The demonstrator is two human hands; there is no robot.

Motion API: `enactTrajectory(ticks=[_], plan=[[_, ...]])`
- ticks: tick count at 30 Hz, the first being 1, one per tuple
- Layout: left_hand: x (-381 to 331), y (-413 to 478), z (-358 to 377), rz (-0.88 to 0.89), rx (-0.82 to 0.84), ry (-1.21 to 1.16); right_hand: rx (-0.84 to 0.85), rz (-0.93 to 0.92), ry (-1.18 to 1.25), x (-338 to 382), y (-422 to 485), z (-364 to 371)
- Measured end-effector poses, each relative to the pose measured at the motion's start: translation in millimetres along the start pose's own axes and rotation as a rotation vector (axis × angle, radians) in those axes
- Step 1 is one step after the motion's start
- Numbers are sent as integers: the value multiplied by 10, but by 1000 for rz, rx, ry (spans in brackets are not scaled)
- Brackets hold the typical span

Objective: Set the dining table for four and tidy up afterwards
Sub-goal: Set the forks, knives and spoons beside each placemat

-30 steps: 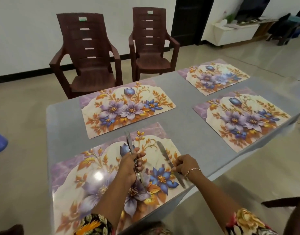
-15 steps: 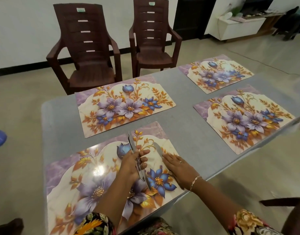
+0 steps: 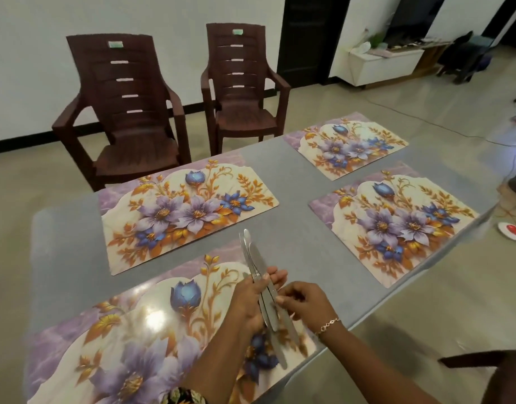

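Gripping a bundle of knives (image 3: 258,275) over the nearest placemat (image 3: 128,330), the left hand (image 3: 252,298) steadies them; the right hand (image 3: 305,298) pinches one, best drawn out singly.

Grey table (image 3: 291,228) bearing four floral mats: near-left (image 3: 128,330), far-left (image 3: 186,211), near-right (image 3: 394,223), far-right (image 3: 345,144), all well apart.

I can't count the cutlery bunch (image 3: 261,275); its handles blur into one. The near placemat (image 3: 128,339) runs off the bottom edge; my left hand (image 3: 251,301) covers part of it.
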State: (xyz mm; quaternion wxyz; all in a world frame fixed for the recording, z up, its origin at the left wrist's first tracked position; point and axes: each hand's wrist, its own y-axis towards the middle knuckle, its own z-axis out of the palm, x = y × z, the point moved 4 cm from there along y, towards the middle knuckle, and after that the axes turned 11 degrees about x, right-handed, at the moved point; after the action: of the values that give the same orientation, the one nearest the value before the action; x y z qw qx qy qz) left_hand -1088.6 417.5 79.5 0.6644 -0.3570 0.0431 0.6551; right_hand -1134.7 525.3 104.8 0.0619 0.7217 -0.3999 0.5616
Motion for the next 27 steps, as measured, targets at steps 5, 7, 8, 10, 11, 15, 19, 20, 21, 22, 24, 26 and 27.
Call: enactTrajectory(ticks=[5, 7, 8, 10, 11, 15, 19, 20, 21, 22, 24, 26, 27], plan=[[341, 338, 483, -31, 30, 54, -37, 82, 161, -282, -111, -576], [501, 496, 698, -48, 33, 74, -61, 92, 214, -404, -179, -880], [579, 586, 808, -53, 36, 88, -68, 93, 237, -474, -206, -1047], [741, 808, 1038, -61, 34, 130, -66, 90, 287, -617, -251, -1410], [825, 923, 1172, -65, 29, 149, -55, 91, 321, -697, -276, -1603], [1231, 1371, 1838, -58, 59, 152, -42, 85, 477, -1004, -365, -2418], [1570, 1719, 2387, -85, 64, 160, -27, 128, 664, -1285, -459, -3027], [1639, 1790, 2501, -95, 76, 150, -26, 136, 700, -1357, -471, -3160], [1692, 1848, 2612, -110, 89, 137, -22, 144, 720, -1417, -476, -3283], [1734, 1900, 2714, -121, 95, 126, -7, 150, 723, -1466, -475, -3392], [1797, 1995, 2870, -111, 96, 114, 19, 154, 708, -1553, -445, -3580], [1823, 2092, 3011, -91, 105, 104, -2, 158, 684, -1592, -386, -3766], [1827, 2164, 3059, -92, 107, 106, -23, 158, 674, -1609, -344, -3861]])
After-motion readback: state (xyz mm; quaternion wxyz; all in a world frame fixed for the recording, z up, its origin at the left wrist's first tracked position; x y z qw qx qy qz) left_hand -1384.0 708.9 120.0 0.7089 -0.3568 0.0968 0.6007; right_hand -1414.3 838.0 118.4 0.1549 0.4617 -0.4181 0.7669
